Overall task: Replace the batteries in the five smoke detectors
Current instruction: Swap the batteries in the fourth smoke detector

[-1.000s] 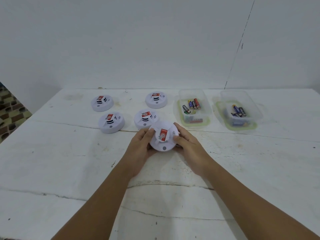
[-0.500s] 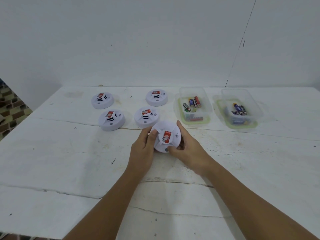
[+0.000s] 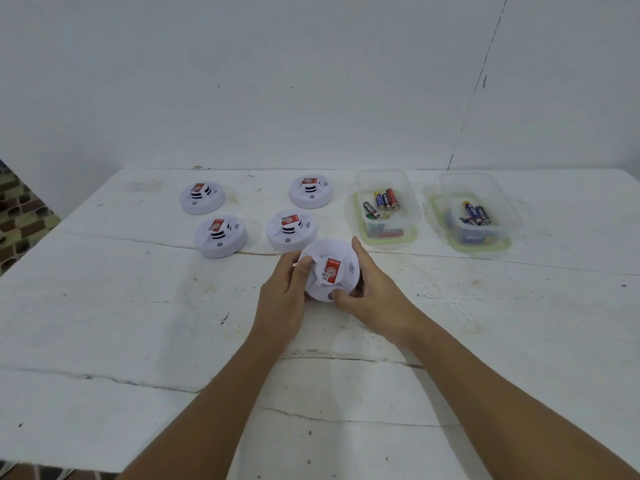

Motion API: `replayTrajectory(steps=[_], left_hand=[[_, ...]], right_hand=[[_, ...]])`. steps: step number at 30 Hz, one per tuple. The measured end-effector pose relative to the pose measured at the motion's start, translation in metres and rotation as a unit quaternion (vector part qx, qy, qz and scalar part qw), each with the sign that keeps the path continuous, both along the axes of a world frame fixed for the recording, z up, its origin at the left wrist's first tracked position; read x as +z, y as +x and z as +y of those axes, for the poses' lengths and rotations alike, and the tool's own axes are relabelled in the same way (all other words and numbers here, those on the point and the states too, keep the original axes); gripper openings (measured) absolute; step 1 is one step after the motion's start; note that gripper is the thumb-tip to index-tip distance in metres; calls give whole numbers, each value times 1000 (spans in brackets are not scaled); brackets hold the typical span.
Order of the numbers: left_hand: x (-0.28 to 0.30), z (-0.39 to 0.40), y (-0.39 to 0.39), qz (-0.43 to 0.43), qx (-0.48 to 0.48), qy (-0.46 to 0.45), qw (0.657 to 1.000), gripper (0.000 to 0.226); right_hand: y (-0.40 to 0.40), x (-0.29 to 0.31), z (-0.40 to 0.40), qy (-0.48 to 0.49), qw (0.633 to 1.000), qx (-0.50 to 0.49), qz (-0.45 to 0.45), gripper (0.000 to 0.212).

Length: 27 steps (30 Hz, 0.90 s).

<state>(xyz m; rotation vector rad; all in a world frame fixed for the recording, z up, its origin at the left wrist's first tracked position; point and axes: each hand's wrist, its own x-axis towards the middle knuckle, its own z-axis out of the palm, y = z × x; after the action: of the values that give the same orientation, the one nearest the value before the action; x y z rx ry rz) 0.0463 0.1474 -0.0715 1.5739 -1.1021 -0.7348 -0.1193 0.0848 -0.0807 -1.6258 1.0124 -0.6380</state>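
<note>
A: Head view takes in the table (image 3: 104, 306), white and cracked, set against a plain wall. Four detectors (image 3: 202, 197) (image 3: 310, 191) (image 3: 220, 236) (image 3: 290, 231) sit on it in two rows, all closed.

B: And the fifth?

A: The fifth detector (image 3: 330, 270) is near the middle, tilted up toward the person, just in front of the nearer row. The left hand (image 3: 287, 296) has its grip curled round the left edge, thumb on top. The right hand (image 3: 372, 296) has its grip wrapped round the right edge, thumb at the near rim.

B: So how far along is the job?

A: By the look of it, at the very start. No detector shows an open back or a loose battery beside it. The held one seems about to be turned over or twisted open, though that is a guess. Whether any of the four already has fresh cells cannot be told.

B: What about the boxes?

A: Two clear tubs stand to the right, well apart from the hands. The left tub (image 3: 356, 206) holds a few loose batteries (image 3: 382, 202), one red among darker ones. The right tub (image 3: 516, 220) holds another small cluster (image 3: 476, 213), mostly blue and black. Which lot is new and which is spent cannot be told.
</note>
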Motion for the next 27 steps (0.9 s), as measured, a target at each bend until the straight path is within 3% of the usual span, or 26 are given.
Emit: replayTrajectory(steps=[27], left_hand=[[-1, -1, -2, -8, 2, -4, 1000, 34]], right_hand=[[-3, -3, -1, 1, 1000, 6, -13, 108]])
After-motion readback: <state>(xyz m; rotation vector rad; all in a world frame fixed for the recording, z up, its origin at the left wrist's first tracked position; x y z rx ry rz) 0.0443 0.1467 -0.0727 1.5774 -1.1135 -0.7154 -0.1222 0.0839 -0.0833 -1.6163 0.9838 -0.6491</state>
